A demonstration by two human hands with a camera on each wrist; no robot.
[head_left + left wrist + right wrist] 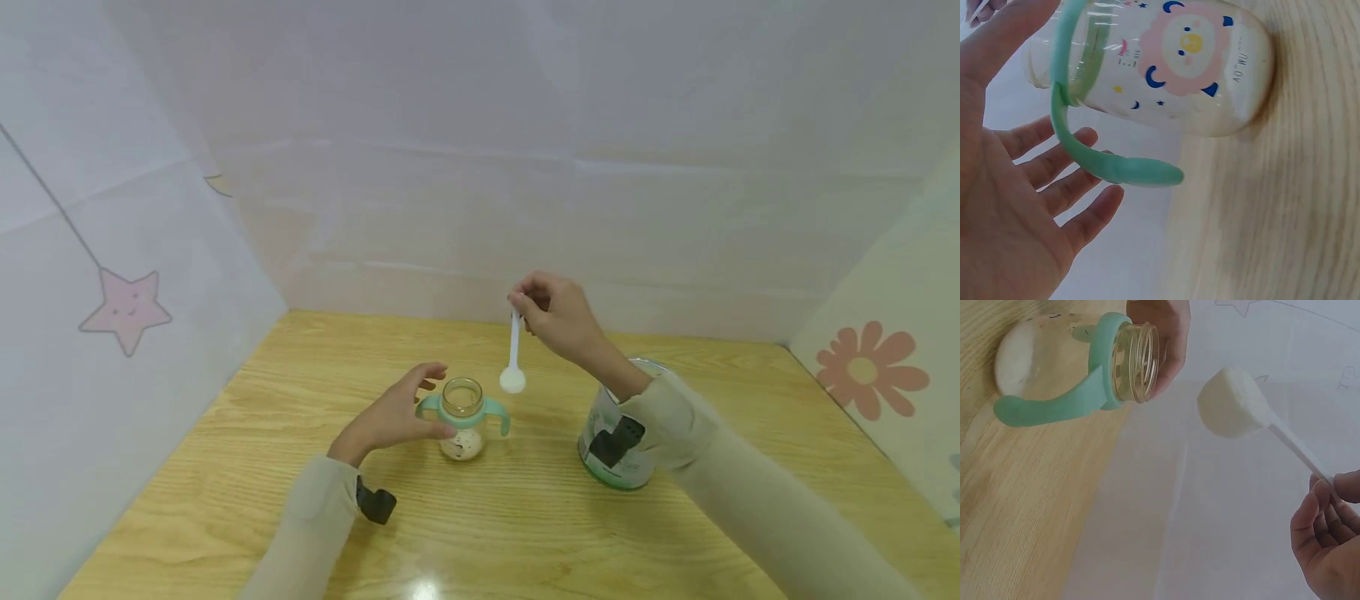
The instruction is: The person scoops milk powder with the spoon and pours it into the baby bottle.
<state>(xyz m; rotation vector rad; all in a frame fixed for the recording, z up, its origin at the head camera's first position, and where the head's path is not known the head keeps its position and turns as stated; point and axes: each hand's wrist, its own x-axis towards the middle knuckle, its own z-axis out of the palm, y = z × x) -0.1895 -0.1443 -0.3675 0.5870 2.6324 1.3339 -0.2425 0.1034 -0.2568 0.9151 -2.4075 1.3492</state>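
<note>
Currently mid-transfer, by my reading: powder measured out, not yet delivered. Right grip [558, 317] pinches the scoop [513, 381] by the top of its stem, thumb against fingers; the bowl hangs low, full of white powder [1235, 403]. Scoop is clear of the desk [487, 533], near the bottle [467, 419] but apart from its mouth [462, 396], off to the right. Bottle stands upright on the desk, uncapped, something whitish low inside. Left grip [397, 412] is spread loosely about the bottle's left handle [1085, 147], fingers relaxed, clasping nothing; whether it touches, I cannot tell. Tin [597, 418] stands right of the bottle, its top partly hidden by my forearm.

Next move, I judge: steady the bottle with the left, bring the bowl level over the mouth, then tip. Mouth looks little wider than the bowl; spillage is the likely error.
</note>
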